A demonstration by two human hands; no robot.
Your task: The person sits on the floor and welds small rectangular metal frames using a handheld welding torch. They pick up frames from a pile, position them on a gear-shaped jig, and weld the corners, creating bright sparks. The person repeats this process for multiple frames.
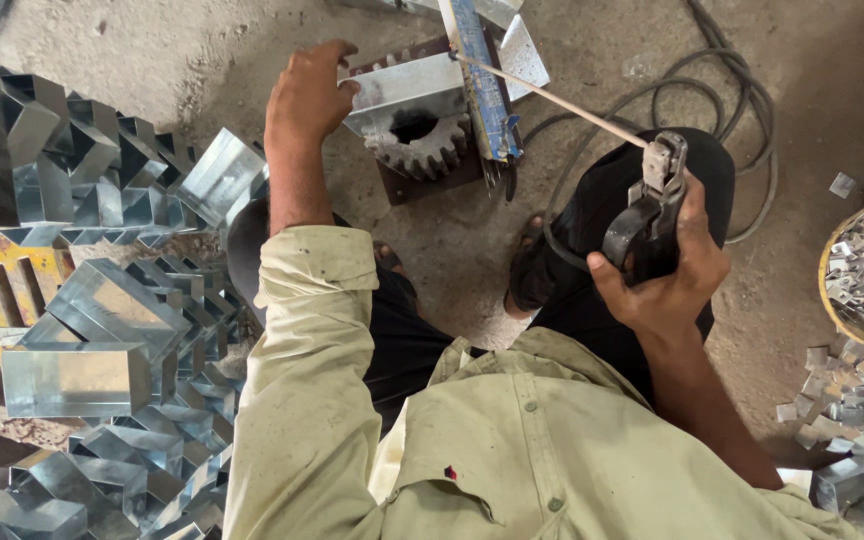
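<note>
Rod [552, 100] slants from the holder [647, 215] gripped in the right hand [667, 270] up-left to the box [407, 92], which the left hand [310, 92] seemingly presses, fingers spread, beside a gear [422, 145].

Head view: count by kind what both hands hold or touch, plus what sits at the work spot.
Folded shiny sheet-metal box under the left hand: 1
Grey toothed steel gear: 1
Black welding electrode holder in the right hand: 1
Thin pale welding rod: 1
Blue flat metal bar: 1
Total: 5
</note>
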